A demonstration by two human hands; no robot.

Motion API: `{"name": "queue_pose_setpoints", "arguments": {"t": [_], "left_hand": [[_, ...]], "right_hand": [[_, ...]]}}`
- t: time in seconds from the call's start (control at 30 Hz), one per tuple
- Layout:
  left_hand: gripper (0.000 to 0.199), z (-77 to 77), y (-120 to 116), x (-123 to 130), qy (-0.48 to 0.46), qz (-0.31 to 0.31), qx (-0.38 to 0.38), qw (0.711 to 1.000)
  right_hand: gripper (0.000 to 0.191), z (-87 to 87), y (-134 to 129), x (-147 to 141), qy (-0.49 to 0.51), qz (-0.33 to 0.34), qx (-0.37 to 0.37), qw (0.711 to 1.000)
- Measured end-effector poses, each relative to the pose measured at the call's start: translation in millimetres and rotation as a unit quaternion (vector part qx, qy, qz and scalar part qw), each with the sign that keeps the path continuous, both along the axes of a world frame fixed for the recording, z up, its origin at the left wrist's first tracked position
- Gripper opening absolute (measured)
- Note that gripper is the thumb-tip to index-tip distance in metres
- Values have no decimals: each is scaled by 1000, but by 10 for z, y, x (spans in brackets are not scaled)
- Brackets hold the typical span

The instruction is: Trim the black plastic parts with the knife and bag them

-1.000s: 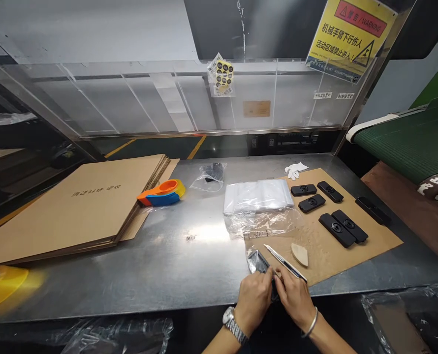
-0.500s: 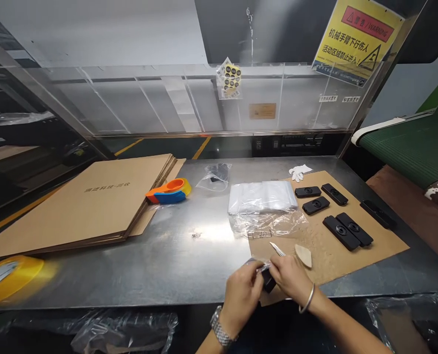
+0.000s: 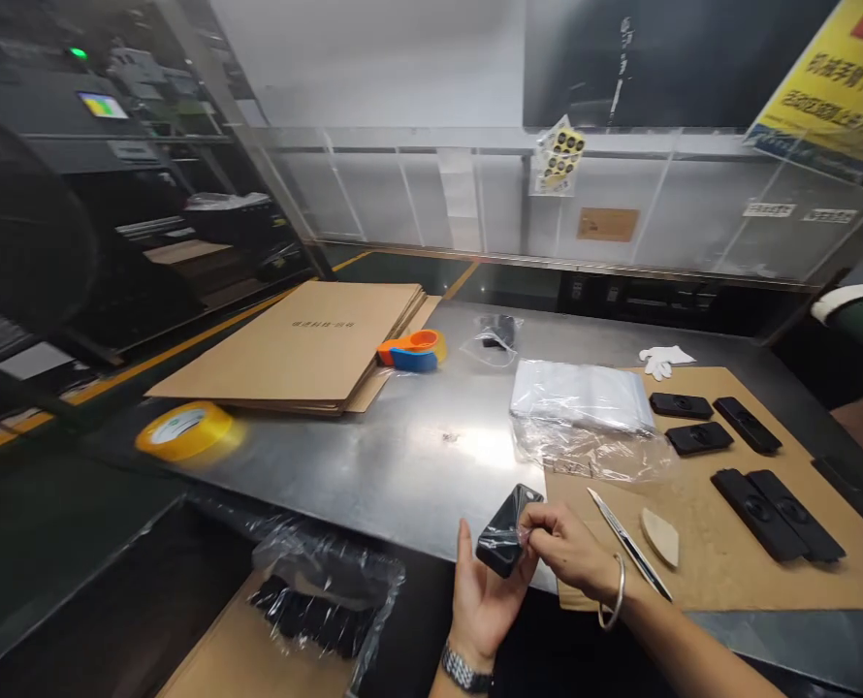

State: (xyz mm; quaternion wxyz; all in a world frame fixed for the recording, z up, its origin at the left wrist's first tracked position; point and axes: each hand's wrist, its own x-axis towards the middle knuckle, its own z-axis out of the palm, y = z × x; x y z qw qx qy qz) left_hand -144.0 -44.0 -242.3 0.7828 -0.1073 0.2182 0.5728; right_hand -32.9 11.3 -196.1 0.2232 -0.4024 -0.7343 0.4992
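A small black casing (image 3: 500, 545), with clear plastic wrap over it, is at the table's front edge. My left hand (image 3: 484, 606) holds it from below, palm turned up and thumb out to the side; some of its fingers are hidden behind the casing. Thumb and fingers of my right hand (image 3: 566, 551) pinch the clear plastic at the casing's right side. Just right of that hand, a utility knife (image 3: 629, 543) lies on the cardboard sheet (image 3: 700, 504), near a tan rounded piece (image 3: 660, 538).
Several black casings (image 3: 700, 438) lie on the cardboard. Behind my hands is a stack of clear bags (image 3: 581, 396); a white glove (image 3: 665, 361) lies farther back. Leftward are a tape dispenser (image 3: 413, 351), flat cartons (image 3: 293, 349) and yellow tape (image 3: 188, 431). A plastic-lined box (image 3: 322, 562) stands below the edge.
The utility knife, earlier at my right hand, now lies on the cardboard. My left hand has turned palm up under the casing. The view has swung left.
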Motion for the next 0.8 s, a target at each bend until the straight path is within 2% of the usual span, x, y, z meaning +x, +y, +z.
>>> {"name": "queue_pose_setpoints", "arguments": {"t": [0.07, 0.13, 0.27, 0.4, 0.47, 0.53, 0.6, 0.67, 0.73, 0.8], "left_hand": [[35, 23, 7, -103, -26, 1, -31, 999], [30, 16, 0, -209, -24, 23, -58, 998], [33, -21, -57, -452, 0, 135, -104, 985], [27, 2, -137, -698, 12, 206, -131, 970], [27, 29, -187, -785, 18, 235, -137, 962], [29, 54, -253, -840, 19, 256, -144, 956], [29, 68, -338, -890, 19, 260, -140, 955], [30, 51, -443, -992, 51, 262, -134, 954], [35, -18, -571, -1205, 130, 281, -153, 938], [40, -157, -723, -1556, 212, 315, -201, 903]], "right_hand": [[15, -39, -52, -97, 2, 21, 1, 1000], [16, -47, -110, -164, -7, 19, 17, 1000], [21, -26, -225, -255, -63, -24, 76, 995], [18, -69, -314, -393, -25, -38, -16, 999], [21, -127, -369, -490, -12, -11, -32, 999], [24, -200, -440, -593, -29, 31, 0, 999], [16, -281, -522, -689, -39, 68, 56, 995], [19, -366, -600, -755, -24, 113, 111, 987], [18, -452, -660, -777, -9, 142, 155, 978], [17, -535, -694, -749, -27, 122, 179, 976]]}}
